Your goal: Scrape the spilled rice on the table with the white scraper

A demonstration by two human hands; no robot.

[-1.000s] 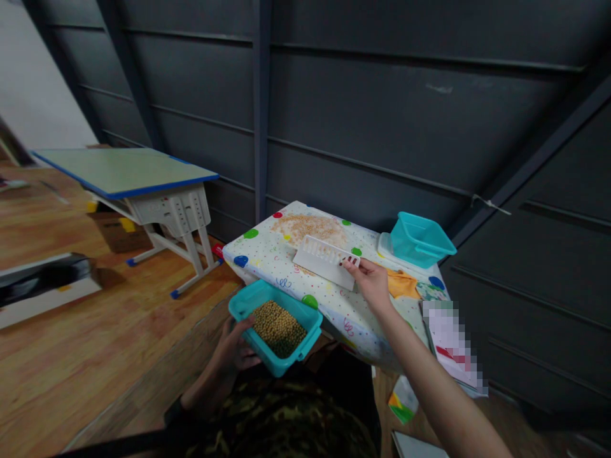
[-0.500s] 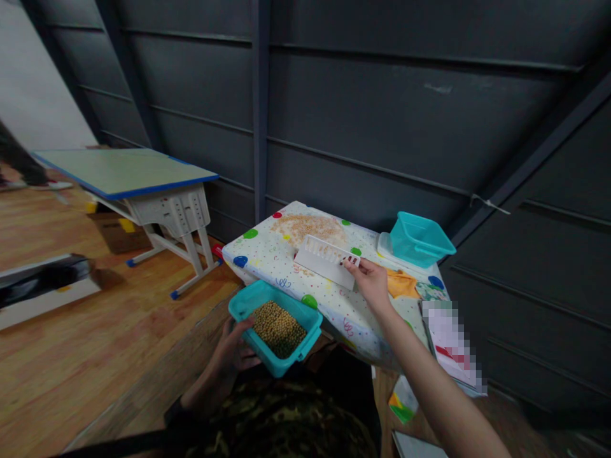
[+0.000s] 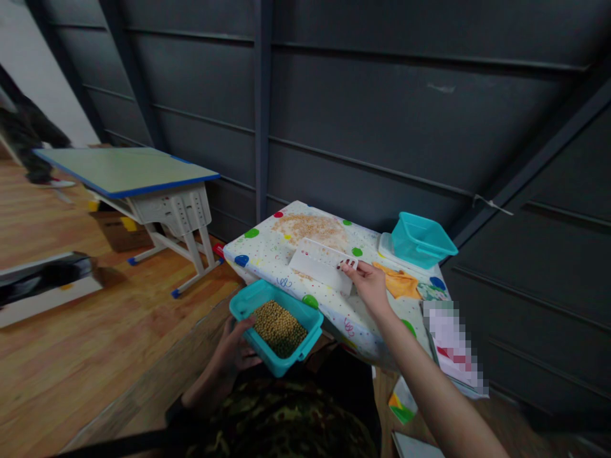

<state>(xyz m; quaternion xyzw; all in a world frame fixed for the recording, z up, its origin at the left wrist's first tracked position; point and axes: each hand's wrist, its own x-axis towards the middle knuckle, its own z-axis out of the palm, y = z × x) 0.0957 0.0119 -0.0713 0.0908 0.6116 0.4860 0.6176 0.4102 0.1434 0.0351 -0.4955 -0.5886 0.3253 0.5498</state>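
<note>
My left hand grips a turquoise plastic tub by its left side, near my lap and in front of the table edge. Yellow beans lie in the tub, with darker green ones at its near end. Between the thumb and fingers of my right hand is the right end of a white slotted panel, held tilted over the table. Beyond the panel, tan grains are spread over the patterned tablecloth. A few more grains show by the panel's near edge.
At the table's back right stands another turquoise tub, beside an orange cloth. A notebook-like item, partly blurred out, lies at the right edge. To the left are a school desk, boxes and a person's legs. A dark wall rises behind.
My right hand has brought the white panel slightly toward me and to the left, changing its tilt. The tub in my left hand has stayed put. The person's legs at far left have shifted.
</note>
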